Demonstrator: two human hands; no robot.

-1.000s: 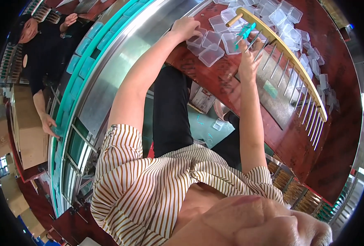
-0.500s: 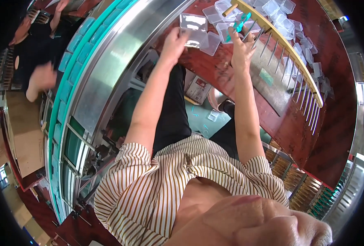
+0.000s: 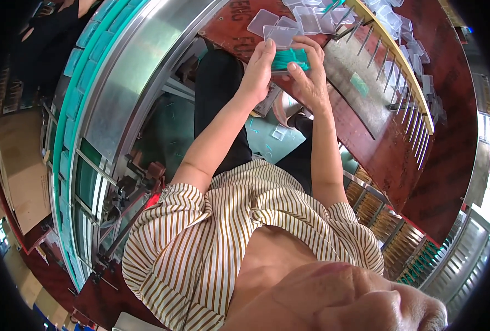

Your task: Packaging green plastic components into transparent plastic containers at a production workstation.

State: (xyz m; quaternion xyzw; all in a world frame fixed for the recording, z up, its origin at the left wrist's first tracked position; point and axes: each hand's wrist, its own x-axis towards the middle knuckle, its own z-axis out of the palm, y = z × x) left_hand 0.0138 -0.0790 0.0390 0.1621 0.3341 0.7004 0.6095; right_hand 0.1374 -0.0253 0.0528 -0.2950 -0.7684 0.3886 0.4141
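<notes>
teal plastic bundle (image 3: 290,58) of thin, closely stacked pieces sits between the two bare hands, lifted beside the near edge of the red-brown board-topped table (image 3: 385,171). its long axis appears to run crosswise, from one palm toward the other, so each hand meets an end of it. the left hand (image 3: 257,71) clasps the left end, thumb pointing up and most of its fingers hidden. the right hand (image 3: 310,80) pinches the right end, thumb on the near side and fingers arched over the far side; both hands are equally close, though the right covers more. what supports the bundle from below is hard to tell. just beyond the grip shows a clear rectangular plastic panel (image 3: 282,35); whether it joins what the hands hold or lies apart is unclear. farther beyond, shallow clear plastic boxes (image 3: 310,21) lie loosely together. to the right of the grip is a flat grey plate (image 3: 347,63), and past it a curved yellow bar (image 3: 397,57) set with thin metal rods. well left of the grip runs a long silvery metal surface (image 3: 109,105).
</notes>
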